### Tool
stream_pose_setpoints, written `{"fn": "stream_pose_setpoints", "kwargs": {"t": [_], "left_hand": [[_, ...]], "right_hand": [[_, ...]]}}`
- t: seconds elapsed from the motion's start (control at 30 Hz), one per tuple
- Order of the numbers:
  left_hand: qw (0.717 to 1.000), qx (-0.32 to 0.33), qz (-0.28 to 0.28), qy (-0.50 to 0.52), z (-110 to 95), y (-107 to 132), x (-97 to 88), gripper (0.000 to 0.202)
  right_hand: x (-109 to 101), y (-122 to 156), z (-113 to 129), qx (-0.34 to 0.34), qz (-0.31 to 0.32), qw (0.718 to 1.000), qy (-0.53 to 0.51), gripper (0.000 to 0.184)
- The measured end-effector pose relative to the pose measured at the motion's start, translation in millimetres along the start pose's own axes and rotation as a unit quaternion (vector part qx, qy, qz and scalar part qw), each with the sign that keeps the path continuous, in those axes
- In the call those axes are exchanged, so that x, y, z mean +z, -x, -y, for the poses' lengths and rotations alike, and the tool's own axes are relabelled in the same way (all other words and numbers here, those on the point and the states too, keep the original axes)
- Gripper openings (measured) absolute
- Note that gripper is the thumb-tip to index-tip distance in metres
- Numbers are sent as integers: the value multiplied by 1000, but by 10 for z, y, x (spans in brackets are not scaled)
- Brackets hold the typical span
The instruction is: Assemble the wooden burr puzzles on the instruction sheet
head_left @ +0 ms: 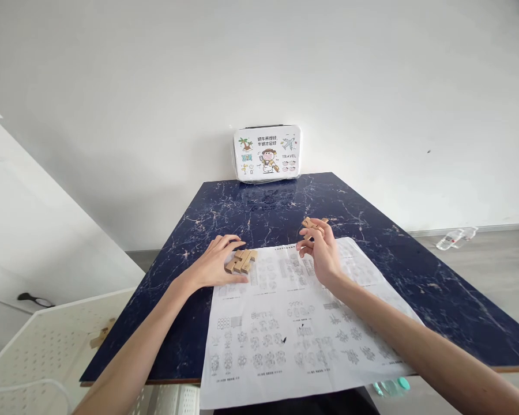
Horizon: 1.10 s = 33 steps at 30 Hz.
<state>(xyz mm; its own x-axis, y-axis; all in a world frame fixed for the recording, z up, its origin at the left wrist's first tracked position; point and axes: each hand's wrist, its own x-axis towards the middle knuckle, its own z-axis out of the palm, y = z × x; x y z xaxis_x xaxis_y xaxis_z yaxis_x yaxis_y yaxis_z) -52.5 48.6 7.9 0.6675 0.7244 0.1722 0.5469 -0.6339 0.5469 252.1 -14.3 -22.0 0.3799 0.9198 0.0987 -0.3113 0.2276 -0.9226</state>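
Wooden blocks (241, 262), fitted together, lay by the upper left corner of the printed sheet (281, 340), where the left hand (216, 262) stood with thumb and fingers spread around them. The right hand (322, 251) curled its fingers beside more wooden pieces (307, 222) (whether it gripped them could not be told). Steadying the blocks lightly, without twisting the joints, seemed the sound way to work. The sheet overhung the near edge of the dark blue table (268, 222), inviting snags; open room lay toward the white case (267, 153)
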Motion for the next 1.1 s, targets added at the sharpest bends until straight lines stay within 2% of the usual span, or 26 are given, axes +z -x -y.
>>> {"fn": "stream_pose_setpoints", "kwargs": {"t": [0.07, 0.17, 0.23, 0.3, 0.37, 0.43, 0.47, 0.53, 0.6, 0.7, 0.77, 0.87, 1.0, 1.1], "left_hand": [[1000, -10, 0, -14, 7, 5, -8, 83], [1000, -24, 11, 1, -30, 6, 20, 68], [999, -13, 5, 36, -93, -1, 72, 56], [998, 5, -5, 70, -173, -13, 137, 46], [995, 17, -1, 98, -242, -22, 187, 44], [992, 14, 4, 122, -279, -26, 201, 55], [992, 12, 8, 128, -282, -25, 194, 62], [992, 8, 13, 124, -266, -22, 158, 66], [994, 7, 24, 108, -228, -19, 109, 58], [996, 2, 28, 84, -154, -23, 47, 48], [997, 0, 11, 79, -103, -33, 24, 38], [997, -8, -37, 73, -54, -50, 11, 27], [997, -51, -57, -12, -77, -60, 19, 29], [992, -90, -71, -54, -139, -63, 44, 31]], "right_hand": [[71, 84, 35, -38, 56, 997, 37, 35], [151, 181, 18, -72, 156, 979, 107, 25], [181, 230, -22, -116, 214, 949, 199, 19], [195, 271, -72, -178, 258, 903, 293, 15], [193, 297, -125, -223, 285, 862, 355, 30], [181, 302, -169, -239, 297, 836, 395, 46], [172, 297, -184, -240, 300, 827, 410, 47], [155, 275, -195, -235, 307, 815, 432, 42], [142, 251, -186, -223, 306, 810, 449, 31], [131, 222, -172, -205, 288, 812, 464, 23], [128, 204, -176, -198, 279, 822, 455, 20], [127, 166, -182, -168, 270, 859, 401, 15], [132, 124, -124, -83, 248, 919, 296, 35], [150, 135, -52, -29, 245, 945, 215, 47]]}}
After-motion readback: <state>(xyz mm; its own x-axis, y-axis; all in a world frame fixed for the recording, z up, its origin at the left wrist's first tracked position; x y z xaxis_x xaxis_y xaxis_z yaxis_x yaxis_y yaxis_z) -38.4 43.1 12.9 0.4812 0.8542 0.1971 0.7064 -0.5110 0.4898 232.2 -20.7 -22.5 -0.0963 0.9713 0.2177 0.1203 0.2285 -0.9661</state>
